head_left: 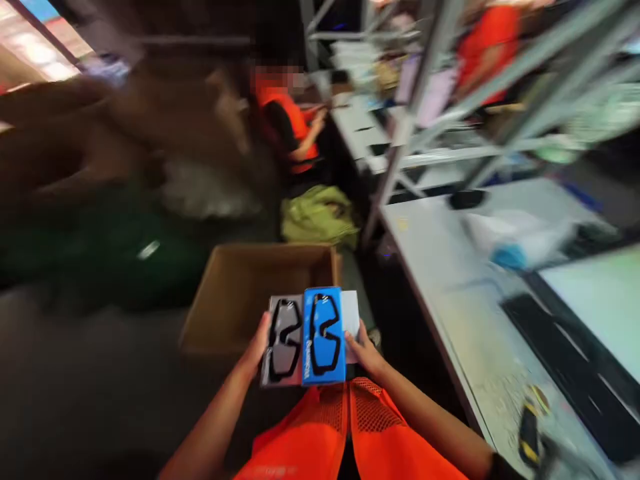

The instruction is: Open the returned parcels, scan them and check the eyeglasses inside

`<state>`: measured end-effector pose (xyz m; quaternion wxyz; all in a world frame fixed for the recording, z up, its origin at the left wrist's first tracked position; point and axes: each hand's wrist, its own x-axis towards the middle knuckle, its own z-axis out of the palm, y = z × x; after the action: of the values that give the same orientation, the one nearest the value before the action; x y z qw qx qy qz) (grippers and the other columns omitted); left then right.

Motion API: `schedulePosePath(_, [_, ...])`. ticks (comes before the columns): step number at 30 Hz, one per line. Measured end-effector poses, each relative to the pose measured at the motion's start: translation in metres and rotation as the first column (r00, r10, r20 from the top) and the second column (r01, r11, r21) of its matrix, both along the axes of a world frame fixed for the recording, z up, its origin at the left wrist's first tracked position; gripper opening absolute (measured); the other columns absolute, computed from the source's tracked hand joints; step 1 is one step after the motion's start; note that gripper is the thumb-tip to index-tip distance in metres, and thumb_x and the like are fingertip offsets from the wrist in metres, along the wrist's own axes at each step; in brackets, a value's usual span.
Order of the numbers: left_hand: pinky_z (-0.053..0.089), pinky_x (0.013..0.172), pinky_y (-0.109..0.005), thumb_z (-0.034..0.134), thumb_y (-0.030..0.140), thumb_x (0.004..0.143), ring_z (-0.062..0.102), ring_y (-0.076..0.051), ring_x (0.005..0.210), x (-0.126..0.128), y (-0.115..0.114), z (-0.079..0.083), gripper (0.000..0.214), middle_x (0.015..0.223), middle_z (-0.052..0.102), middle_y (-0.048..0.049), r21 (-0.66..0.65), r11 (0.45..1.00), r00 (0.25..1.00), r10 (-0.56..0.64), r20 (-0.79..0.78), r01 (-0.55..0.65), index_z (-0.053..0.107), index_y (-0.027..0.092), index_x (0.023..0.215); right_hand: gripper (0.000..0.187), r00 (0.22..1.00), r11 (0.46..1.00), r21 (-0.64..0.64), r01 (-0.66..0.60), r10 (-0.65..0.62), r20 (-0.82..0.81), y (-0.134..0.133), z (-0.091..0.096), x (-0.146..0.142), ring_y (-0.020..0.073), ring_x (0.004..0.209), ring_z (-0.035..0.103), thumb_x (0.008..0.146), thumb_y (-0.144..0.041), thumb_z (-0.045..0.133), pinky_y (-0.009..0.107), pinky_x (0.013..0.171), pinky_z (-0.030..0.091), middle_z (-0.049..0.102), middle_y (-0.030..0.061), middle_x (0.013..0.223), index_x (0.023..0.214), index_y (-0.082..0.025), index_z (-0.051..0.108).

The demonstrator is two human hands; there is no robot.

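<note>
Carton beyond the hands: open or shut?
Open: the carton shows its inner walls, with no flap over its visible mouth. The blue box hides part of it.

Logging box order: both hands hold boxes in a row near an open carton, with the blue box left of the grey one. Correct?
Order is wrong: the blue box is right of the grey box, per the head view. The rest stands: the left hand and right hand hold them in a row near the open carton.
</note>
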<state>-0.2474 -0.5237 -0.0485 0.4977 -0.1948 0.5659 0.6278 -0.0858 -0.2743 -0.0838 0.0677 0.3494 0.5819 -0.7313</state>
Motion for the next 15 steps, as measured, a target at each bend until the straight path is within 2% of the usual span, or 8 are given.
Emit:
schedulePosePath(3, [0.056, 0.107, -0.048, 0.057, 0.084, 0.086, 0.072, -0.036, 0.121, 0.009, -0.079, -0.028, 0.079, 0.116, 0.081, -0.0117, 0.009, 0.962, 0.962, 0.274, 0.015, -0.274, 0.075, 0.019, 0.126, 0.107, 0.988, 0.984, -0.118, -0.133, 0.141, 0.063, -0.060, -0.029, -0.015, 0.0352, 0.149, 0.047, 0.077, -0.080, 0.074, 0.059, 0.125, 0.037, 0.056, 0.0095, 0.157, 0.163, -0.029, 0.036])
schedulePosePath(6, [0.054, 0.109, -0.049, 0.061, 0.084, 0.084, 0.071, -0.037, 0.123, 0.014, -0.124, -0.055, 0.078, 0.120, 0.080, -0.0134, -0.004, 0.910, 0.910, 0.414, 0.030, -0.414, 0.076, 0.017, 0.121, 0.104, 0.958, 0.960, -0.157, -0.232, 0.254, 0.132, -0.098, -0.057, -0.027, 0.0326, 0.149, 0.048, 0.079, -0.079, 0.073, 0.053, 0.127, 0.036, 0.052, 0.0097, 0.161, 0.162, -0.028, 0.037])
schedulePosePath(8, [0.053, 0.110, -0.052, 0.061, 0.084, 0.085, 0.070, -0.038, 0.124, 0.015, -0.135, -0.071, 0.077, 0.120, 0.079, -0.0140, 0.001, 0.885, 0.884, 0.465, 0.051, -0.465, 0.076, 0.017, 0.120, 0.102, 0.938, 0.944, -0.184, -0.275, 0.305, 0.166, -0.108, -0.075, -0.040, 0.0314, 0.149, 0.049, 0.081, -0.077, 0.073, 0.052, 0.127, 0.036, 0.053, 0.0091, 0.160, 0.162, -0.029, 0.036])
schedulePosePath(10, [0.051, 0.113, -0.053, 0.063, 0.081, 0.085, 0.068, -0.038, 0.127, 0.008, -0.137, -0.087, 0.074, 0.120, 0.080, -0.0139, 0.001, 0.863, 0.862, 0.505, 0.043, -0.505, 0.076, 0.017, 0.120, 0.098, 0.924, 0.929, -0.225, -0.294, 0.336, 0.181, -0.108, -0.092, -0.058, 0.0314, 0.146, 0.052, 0.083, -0.075, 0.072, 0.054, 0.126, 0.038, 0.056, 0.0079, 0.157, 0.162, -0.031, 0.034])
schedulePosePath(13, [0.048, 0.115, -0.053, 0.068, 0.080, 0.083, 0.066, -0.038, 0.130, -0.019, -0.134, -0.117, 0.074, 0.119, 0.080, -0.0131, -0.021, 0.837, 0.837, 0.546, -0.026, -0.547, 0.074, 0.018, 0.122, 0.092, 0.907, 0.908, -0.262, -0.327, 0.379, 0.184, -0.097, -0.120, -0.100, 0.0321, 0.143, 0.056, 0.085, -0.072, 0.072, 0.057, 0.122, 0.043, 0.060, 0.0055, 0.154, 0.161, -0.035, 0.036])
schedulePosePath(15, [0.048, 0.116, -0.052, 0.066, 0.081, 0.083, 0.065, -0.038, 0.132, -0.046, -0.133, -0.143, 0.077, 0.122, 0.079, -0.0134, 0.000, 0.842, 0.841, 0.538, -0.047, -0.539, 0.073, 0.018, 0.126, 0.090, 0.893, 0.900, -0.257, -0.351, 0.404, 0.198, -0.089, -0.145, -0.132, 0.0325, 0.142, 0.057, 0.084, -0.071, 0.073, 0.057, 0.121, 0.045, 0.061, 0.0048, 0.153, 0.159, -0.036, 0.038])
